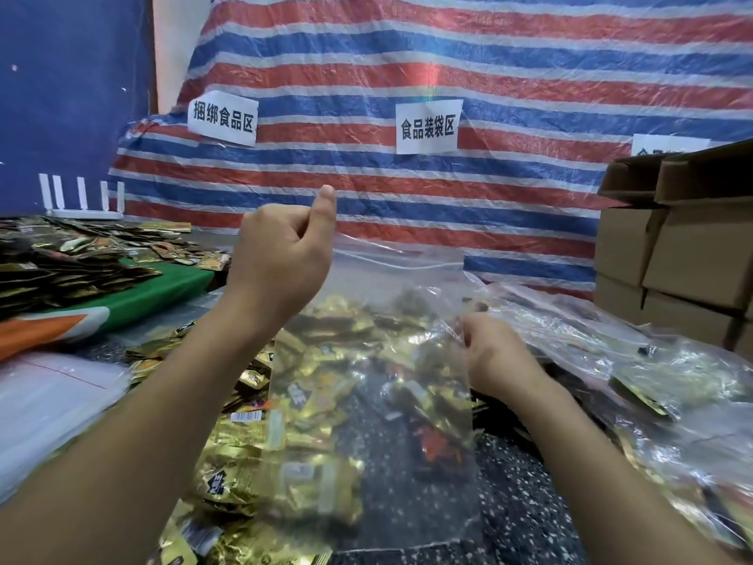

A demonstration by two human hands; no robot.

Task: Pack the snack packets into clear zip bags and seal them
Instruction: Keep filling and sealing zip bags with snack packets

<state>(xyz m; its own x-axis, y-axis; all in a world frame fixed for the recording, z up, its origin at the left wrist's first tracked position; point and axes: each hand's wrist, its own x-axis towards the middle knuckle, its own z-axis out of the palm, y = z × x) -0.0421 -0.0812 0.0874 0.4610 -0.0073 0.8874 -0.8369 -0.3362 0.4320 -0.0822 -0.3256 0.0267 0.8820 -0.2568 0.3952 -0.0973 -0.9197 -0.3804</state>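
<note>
- Bag (391, 320) held upright over the packets (244, 442); clear, zip strip on top
- Left hand (281, 258) pinches its top left corner; right hand (485, 348) pinches its right edge

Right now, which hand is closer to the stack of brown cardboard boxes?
The right hand. It pinches the clear zip bag's right edge, on the boxes' side. The left hand holds the bag's top left corner, farther away.
</note>
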